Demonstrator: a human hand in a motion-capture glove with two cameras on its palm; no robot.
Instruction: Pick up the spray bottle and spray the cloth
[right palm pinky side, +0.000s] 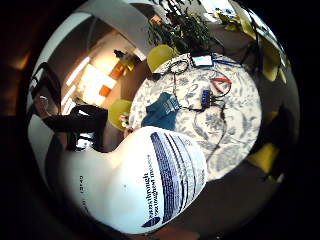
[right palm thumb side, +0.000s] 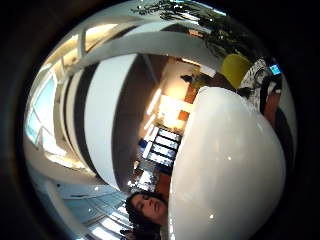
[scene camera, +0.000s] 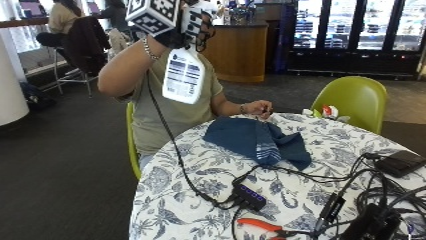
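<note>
White spray bottle (scene camera: 183, 75) hung high in the gloved grip (scene camera: 174, 35), clamped round its neck, presumably aiming at the blue cloth (scene camera: 256, 140) mid-counter (scene camera: 200, 175).

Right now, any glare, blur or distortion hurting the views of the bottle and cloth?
Outside view: evenly lit, spray bottle and cloth clear. Little finger palm view: strong fisheye, bottle bulges, label readable, cloth small but visible. Thumb palm view: bottle is a white shape with small highlights; cloth not in view.

spray bottle (right palm pinky side: 150, 185) label carries print too blurred to read
</note>
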